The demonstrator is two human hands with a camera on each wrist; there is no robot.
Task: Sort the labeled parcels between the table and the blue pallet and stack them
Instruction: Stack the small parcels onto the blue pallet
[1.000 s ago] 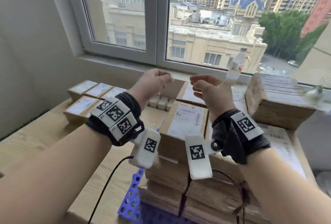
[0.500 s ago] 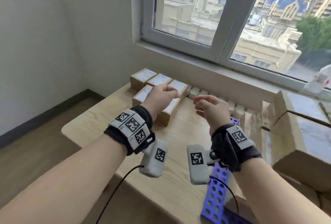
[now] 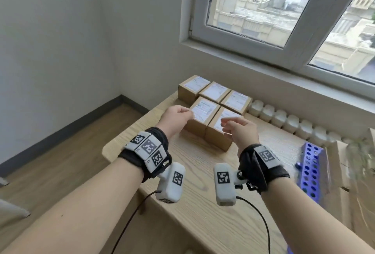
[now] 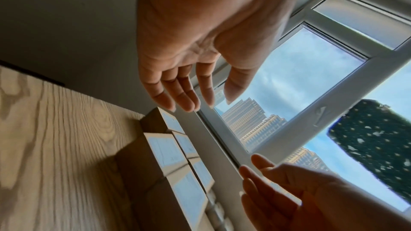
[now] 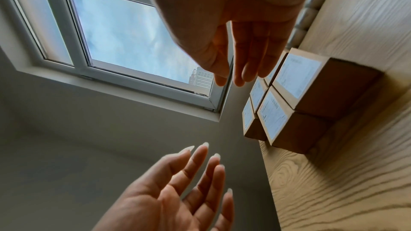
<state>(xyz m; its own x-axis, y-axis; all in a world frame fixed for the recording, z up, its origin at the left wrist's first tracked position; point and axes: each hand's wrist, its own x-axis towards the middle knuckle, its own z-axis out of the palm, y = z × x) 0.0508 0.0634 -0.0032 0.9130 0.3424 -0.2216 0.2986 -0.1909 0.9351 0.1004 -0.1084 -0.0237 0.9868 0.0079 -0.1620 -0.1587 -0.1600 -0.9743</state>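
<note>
Several small cardboard parcels [image 3: 205, 109] with white labels stand close together at the back left of the wooden table [image 3: 198, 174]. My left hand [image 3: 183, 114] hovers over the front left parcel, fingers relaxed and holding nothing. Over the front right parcel [image 3: 218, 134] hangs my right hand [image 3: 230, 124], likewise bare. The left wrist view shows my left hand [image 4: 200, 103] with straight fingers above the parcels [image 4: 166, 150]. In the right wrist view my right hand [image 5: 231, 78] is clear of the parcels [image 5: 295, 76]. The blue pallet [image 3: 311, 170] stands upright at the right table edge.
A row of small white bottles [image 3: 284, 119] lines the wall under the window. Blurred large cardboard boxes [image 3: 345, 174] stand at the far right beyond the pallet. The table's left edge drops to a wooden floor [image 3: 60, 152].
The view has swung left from the pallet's box stack to the table. Both hands came with it over the small parcels, and their loosely curled fingers have straightened.
</note>
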